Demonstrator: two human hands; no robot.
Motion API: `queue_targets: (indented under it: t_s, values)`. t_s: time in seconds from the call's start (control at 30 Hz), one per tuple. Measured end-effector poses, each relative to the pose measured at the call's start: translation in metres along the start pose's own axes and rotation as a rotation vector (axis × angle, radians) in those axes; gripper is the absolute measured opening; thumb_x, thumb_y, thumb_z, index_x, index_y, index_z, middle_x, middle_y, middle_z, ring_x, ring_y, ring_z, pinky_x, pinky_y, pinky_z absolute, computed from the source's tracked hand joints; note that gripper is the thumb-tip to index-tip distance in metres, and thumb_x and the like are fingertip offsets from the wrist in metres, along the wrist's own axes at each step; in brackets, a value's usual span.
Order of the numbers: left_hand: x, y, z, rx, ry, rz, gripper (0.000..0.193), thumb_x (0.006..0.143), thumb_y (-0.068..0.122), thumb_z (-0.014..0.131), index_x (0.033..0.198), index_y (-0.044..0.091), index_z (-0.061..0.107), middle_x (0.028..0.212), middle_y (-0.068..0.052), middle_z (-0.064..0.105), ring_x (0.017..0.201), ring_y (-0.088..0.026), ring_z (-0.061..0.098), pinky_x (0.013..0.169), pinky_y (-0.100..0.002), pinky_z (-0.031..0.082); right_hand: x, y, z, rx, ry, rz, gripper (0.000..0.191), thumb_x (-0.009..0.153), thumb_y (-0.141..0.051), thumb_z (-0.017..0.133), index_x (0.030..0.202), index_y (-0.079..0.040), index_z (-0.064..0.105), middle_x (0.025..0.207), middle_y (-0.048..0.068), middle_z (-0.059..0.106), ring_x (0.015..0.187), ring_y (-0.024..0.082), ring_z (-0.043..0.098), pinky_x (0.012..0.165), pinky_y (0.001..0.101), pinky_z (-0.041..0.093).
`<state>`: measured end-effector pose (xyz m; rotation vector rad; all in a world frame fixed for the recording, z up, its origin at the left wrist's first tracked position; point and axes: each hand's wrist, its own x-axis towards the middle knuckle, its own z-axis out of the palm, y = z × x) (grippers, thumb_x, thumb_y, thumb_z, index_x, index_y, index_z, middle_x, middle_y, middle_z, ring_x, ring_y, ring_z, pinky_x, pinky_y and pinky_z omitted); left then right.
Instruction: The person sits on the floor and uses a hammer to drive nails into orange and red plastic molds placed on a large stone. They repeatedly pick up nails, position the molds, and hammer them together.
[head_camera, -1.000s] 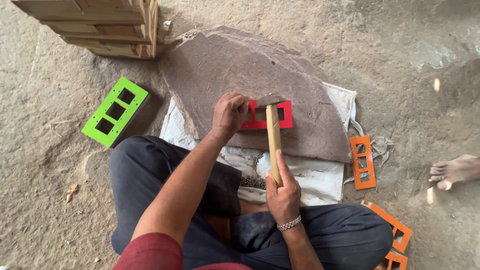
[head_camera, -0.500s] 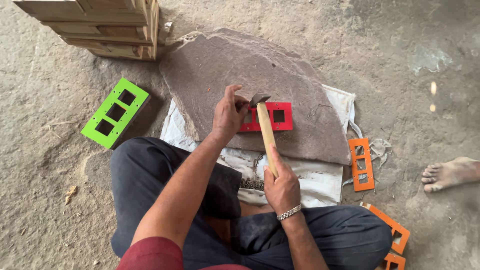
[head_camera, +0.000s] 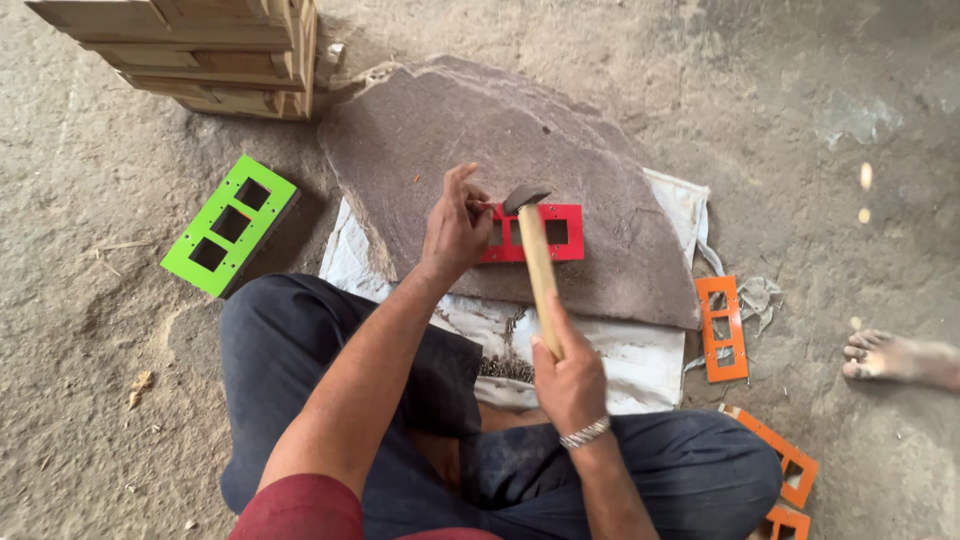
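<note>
A broad, rough grey-brown stone slab (head_camera: 560, 150) lay on the dusty ground, its near edge resting on a crumpled white sack (head_camera: 640, 360). At ten o'clock of the slab stood a stack of pale wooden boards (head_camera: 200, 50); at eight o'clock lay a bright green rectangular plate (head_camera: 228, 225) with three square cut-outs. An orange plate (head_camera: 722, 328) of the same kind lay at four o'clock, with two more orange plates (head_camera: 785, 460) beyond it toward five. On the slab's middle sat the red plate (head_camera: 545, 232), flat and glossy. The left hand (head_camera: 455, 225) bent down at the wrist, its fingertips pinched together at the red plate's left end; what they pinched could not be made out. The right hand (head_camera: 570, 375), wearing a metal bracelet, was clenched around the wooden handle of a hammer (head_camera: 535, 255), whose dark steel head hung just above the red plate. A small heap of dark nails (head_camera: 505, 368) lay on the sack at six o'clock.
</note>
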<state>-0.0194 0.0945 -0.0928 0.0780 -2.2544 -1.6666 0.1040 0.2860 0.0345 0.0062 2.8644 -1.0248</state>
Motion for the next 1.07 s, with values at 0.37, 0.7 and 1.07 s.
queue_targets:
  t_s: [0.37,0.7,1.07]
  values:
    - [-0.004,-0.018,0.007,-0.070,0.164,0.127,0.045,0.088,-0.015,0.050,0.128,0.003,0.042,0.111,-0.013,0.050,0.083,-0.020,0.051,0.081,-0.037,0.053,-0.009,-0.015,-0.059,0.343,1.082,-0.533,0.030,0.101,-0.009,0.063,0.128,-0.009,0.053,0.093,0.014,0.066,0.078,0.024,0.063,0.070,0.0339,0.053]
    - [0.002,-0.008,0.002,0.008,0.086,0.070,0.036,0.089,-0.008,0.054,0.122,0.001,0.044,0.106,-0.018,0.050,0.084,-0.030,0.055,0.079,-0.041,0.051,-0.020,0.034,0.041,-0.063,0.234,-0.197,0.066,0.092,-0.012,0.069,0.154,-0.017,0.048,0.118,0.022,0.073,0.096,0.031,0.075,0.078,0.0402,0.060]
    - [0.002,0.085,0.018,0.714,-0.716,0.146,0.088,0.069,0.032,0.085,0.145,0.014,0.045,0.138,-0.019,0.057,0.130,-0.041,0.052,0.110,-0.053,0.041,-0.026,0.083,0.027,1.062,0.291,0.743,0.080,0.086,-0.010,0.065,0.161,-0.024,0.038,0.059,-0.001,0.053,0.041,0.008,0.048,0.033,0.0253,0.042]
